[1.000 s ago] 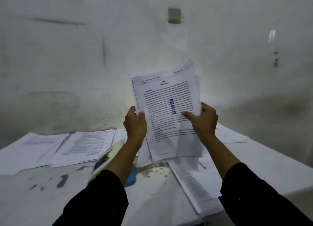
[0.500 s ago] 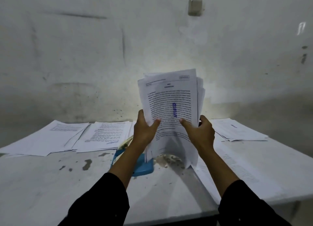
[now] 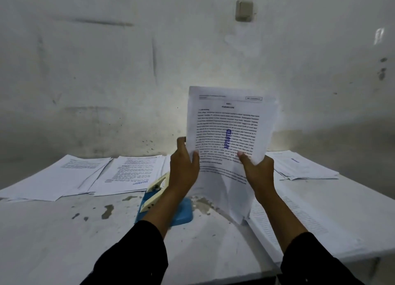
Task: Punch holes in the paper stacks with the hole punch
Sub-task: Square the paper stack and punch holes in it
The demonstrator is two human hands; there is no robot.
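Note:
I hold a stack of printed sheets [image 3: 229, 126] upright over the table, its top page stamped APPROVED in blue. My left hand [image 3: 183, 169] grips the stack's left edge, thumb on the front. My right hand [image 3: 257, 173] grips its right edge, thumb pressed on the page. The stack's lower corner hangs down close to the table near the right pile. A blue hole punch [image 3: 171, 207] with a cream lever stands on the table just below my left wrist, partly hidden by my forearm.
The white, stained table [image 3: 64, 231] carries more paper piles: two at the back left [image 3: 126, 171], one at the back right [image 3: 303, 167], one under my right forearm [image 3: 316, 227]. A bare wall [image 3: 128, 71] rises right behind the table.
The stack has been squared up: its fanned, tilted sheets now stand straight and aligned. Both hands have shifted slightly along its edges, and the view has moved left.

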